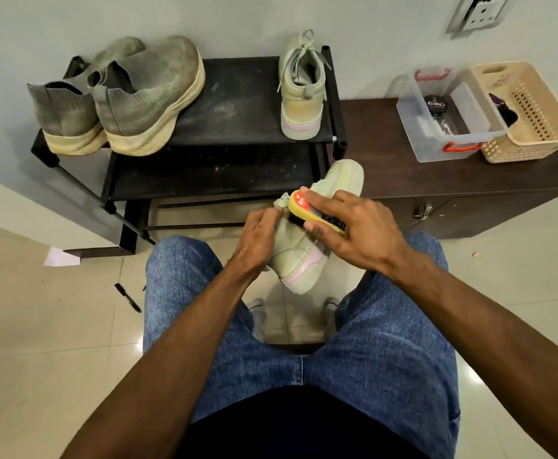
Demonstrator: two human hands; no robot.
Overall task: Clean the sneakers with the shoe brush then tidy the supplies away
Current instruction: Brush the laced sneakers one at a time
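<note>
Over lap: left grip [260, 234] holds sneaker [299, 256] | right grip [353, 226] holds brush [307, 212]

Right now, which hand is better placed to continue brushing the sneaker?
The right hand: its fingers already grip the shoe brush against the held sneaker. The left hand is busy steadying that sneaker.

Both bare forearms reached forward from the bottom corners and met over the knees. The left hand [260, 239] was turned back-up, its fingers [272, 216] curled and gripping the pale sneaker [299, 256] at its collar. The right hand [353, 231] came in from the right, wrist bent inward, fingers spread along the top of the yellow shoe brush [314, 215], thumb tucked under its near edge, bristles pressed against the sneaker's side. Denim-clad thighs sat apart below.
</note>
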